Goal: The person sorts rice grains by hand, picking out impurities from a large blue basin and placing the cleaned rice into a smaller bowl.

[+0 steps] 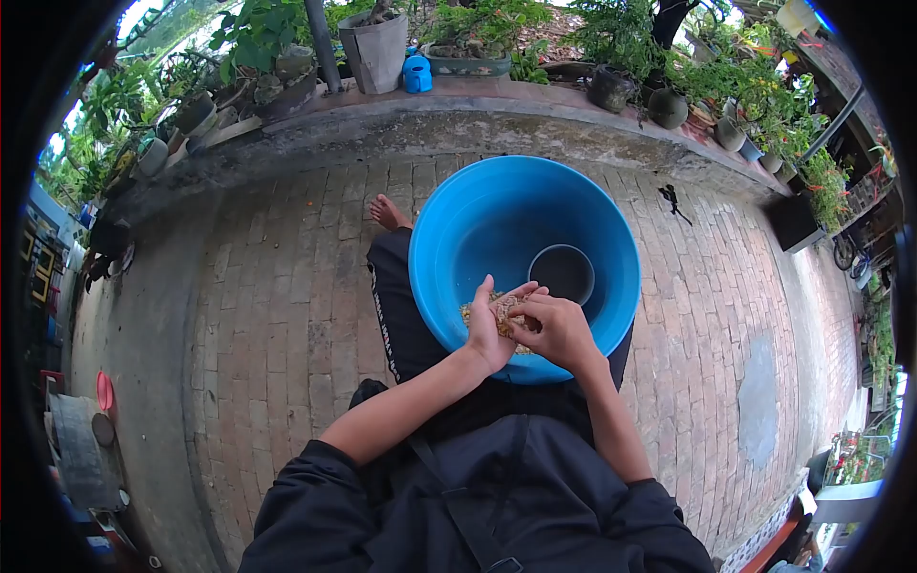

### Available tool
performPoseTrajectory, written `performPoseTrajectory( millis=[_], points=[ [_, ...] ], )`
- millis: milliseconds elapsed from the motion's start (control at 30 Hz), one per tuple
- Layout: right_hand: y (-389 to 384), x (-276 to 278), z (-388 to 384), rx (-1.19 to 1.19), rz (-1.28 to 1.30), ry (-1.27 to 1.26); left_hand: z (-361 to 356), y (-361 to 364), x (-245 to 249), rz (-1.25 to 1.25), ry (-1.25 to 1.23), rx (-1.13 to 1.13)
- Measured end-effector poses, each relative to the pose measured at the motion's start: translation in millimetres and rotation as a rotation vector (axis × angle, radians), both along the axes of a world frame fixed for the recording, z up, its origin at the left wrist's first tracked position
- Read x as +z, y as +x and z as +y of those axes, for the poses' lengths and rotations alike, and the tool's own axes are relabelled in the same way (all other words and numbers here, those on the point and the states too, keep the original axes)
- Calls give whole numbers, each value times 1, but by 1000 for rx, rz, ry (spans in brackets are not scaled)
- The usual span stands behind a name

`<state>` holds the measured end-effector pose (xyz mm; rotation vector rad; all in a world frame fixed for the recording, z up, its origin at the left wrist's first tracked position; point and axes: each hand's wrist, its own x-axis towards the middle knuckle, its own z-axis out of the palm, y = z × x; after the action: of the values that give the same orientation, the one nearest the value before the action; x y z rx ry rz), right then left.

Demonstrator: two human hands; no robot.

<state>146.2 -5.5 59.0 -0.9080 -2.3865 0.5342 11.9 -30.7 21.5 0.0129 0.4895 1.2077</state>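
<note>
A large blue plastic tub (457, 205) rests between the legs, tilted toward me. Over its near rim my left hand (491, 329) lies palm up with fingers extended, bearing a small heap of light-brown, grain-like pieces (506, 307). My right hand (559, 331) is closed in a pinch above that palm; whatever its fingertips hold is too small to make out. Inside the tub, to the right of the hands, sits a round dark-grey bowl (562, 274). More yellowish-brown pieces lie on the tub's near inner side, partly hidden by both hands.
Brick paving (287, 363) surrounds the tub. Ahead runs a low concrete ledge (411, 124) carrying several potted plants and a small blue container (417, 74). A black strap-like thing (674, 202) lies on the bricks to the right. A bare foot (388, 212) shows beside the tub's left side.
</note>
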Motion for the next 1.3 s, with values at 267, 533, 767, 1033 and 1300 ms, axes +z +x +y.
performPoseTrajectory(
  millis=[267, 533, 767, 1033, 1300],
  points=[
    [-3, 6, -3, -5, 25, -86, 2, 0, -4, -10, 0, 4],
    [5, 11, 2, -65, 212, -410, 4, 0, -3, -41, -29, 17],
    [13, 9, 8, -91, 373, -519, 4, 1, -7, -54, -42, 35],
    [31, -10, 39, -433, 386, -267, 5, 2, -12, -99, -35, 62],
    [44, -14, 34, -501, 439, -212, 5, 2, -14, -57, -34, 78]
  ],
)
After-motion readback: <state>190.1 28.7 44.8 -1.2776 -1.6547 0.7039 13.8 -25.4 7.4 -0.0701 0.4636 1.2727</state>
